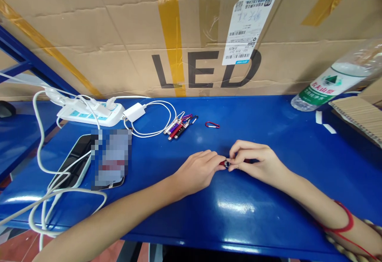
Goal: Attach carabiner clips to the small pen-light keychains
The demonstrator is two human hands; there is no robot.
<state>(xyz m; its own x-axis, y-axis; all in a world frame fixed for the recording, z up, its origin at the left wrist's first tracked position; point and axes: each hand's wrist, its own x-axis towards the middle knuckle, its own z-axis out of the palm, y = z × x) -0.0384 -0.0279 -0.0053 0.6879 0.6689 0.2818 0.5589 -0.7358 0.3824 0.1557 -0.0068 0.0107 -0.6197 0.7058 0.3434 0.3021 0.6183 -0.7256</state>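
My left hand and my right hand meet at the middle of the blue table, fingertips pinched from both sides on a small red keychain flashlight. Only a short red and dark piece of it shows between the fingers. Both hands rest on the table top. Behind them lies a bunch of several small keychain flashlights in purple, red and black. A loose red carabiner clip lies to the right of that bunch.
A white power strip with plugs, a charger and looping white cables sit at the back left, beside two phones. A plastic water bottle leans at the back right. A cardboard box wall closes the back.
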